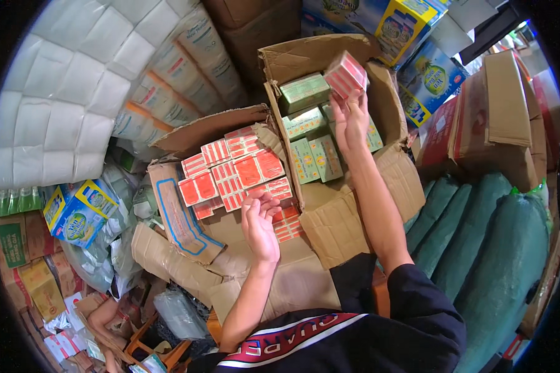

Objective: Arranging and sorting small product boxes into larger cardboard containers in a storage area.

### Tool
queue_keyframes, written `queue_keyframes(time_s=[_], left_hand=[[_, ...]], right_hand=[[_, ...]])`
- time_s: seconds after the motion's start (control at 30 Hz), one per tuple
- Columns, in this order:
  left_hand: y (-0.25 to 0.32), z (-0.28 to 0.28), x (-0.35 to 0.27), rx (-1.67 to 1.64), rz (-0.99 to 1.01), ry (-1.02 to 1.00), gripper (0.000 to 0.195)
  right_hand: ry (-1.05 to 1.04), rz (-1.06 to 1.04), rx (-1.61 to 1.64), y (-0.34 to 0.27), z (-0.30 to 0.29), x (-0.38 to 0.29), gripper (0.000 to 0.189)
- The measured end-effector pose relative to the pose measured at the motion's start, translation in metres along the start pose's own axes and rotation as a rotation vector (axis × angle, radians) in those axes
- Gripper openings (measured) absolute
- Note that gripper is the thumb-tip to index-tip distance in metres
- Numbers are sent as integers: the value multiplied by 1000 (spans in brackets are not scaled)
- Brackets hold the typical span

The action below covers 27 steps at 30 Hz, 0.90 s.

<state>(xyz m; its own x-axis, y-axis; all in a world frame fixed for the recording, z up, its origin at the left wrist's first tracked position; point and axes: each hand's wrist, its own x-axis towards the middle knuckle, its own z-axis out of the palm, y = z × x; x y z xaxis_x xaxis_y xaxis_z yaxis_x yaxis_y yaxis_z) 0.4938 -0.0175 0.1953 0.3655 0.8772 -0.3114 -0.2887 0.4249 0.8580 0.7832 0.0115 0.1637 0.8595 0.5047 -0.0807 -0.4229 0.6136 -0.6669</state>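
Note:
My right hand (353, 122) grips a red-and-white wrapped pack of small boxes (346, 77), raised over the right open carton (401, 109). Below it in that carton are several green boxes (304, 161), some stacked at the back. My left hand (262, 226) holds nothing; its fingers are loosely curled and apart. It hovers at the front of the left open carton (231, 114), where several red-and-white packs (247, 170) are piled. Another red pack (288, 224) lies lower in this carton, partly hidden by my left hand.
White wrapped packs (70, 93) are stacked high at left. Long green wrapped bundles (494, 252) stand on the right, below a brown carton (490, 112). Blue-and-yellow drink cartons (429, 79) rise behind. At lower left another person's arm (105, 321) shows beside an orange plastic stool (151, 342).

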Motion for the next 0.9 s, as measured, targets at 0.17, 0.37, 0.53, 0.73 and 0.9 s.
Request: queue_keyframes(time_s=[0.17, 0.37, 0.53, 0.73, 0.9], left_hand=[[24, 16, 4, -94, 66, -105, 51], [32, 23, -9, -265, 192, 10, 68], [14, -1, -28, -293, 62, 290, 65], [0, -84, -8, -233, -69, 710, 75], [-12, -151, 34, -164, -330, 675, 64]], right_hand=[[-520, 350, 11, -18, 19, -18, 54], [-1316, 636, -556, -34, 50, -51, 47], [-1453, 749, -629, -11, 75, -89, 43], [-1359, 665, -678, 3, 75, -91, 46], [-1181, 700, -595, 10, 67, -94, 48]])
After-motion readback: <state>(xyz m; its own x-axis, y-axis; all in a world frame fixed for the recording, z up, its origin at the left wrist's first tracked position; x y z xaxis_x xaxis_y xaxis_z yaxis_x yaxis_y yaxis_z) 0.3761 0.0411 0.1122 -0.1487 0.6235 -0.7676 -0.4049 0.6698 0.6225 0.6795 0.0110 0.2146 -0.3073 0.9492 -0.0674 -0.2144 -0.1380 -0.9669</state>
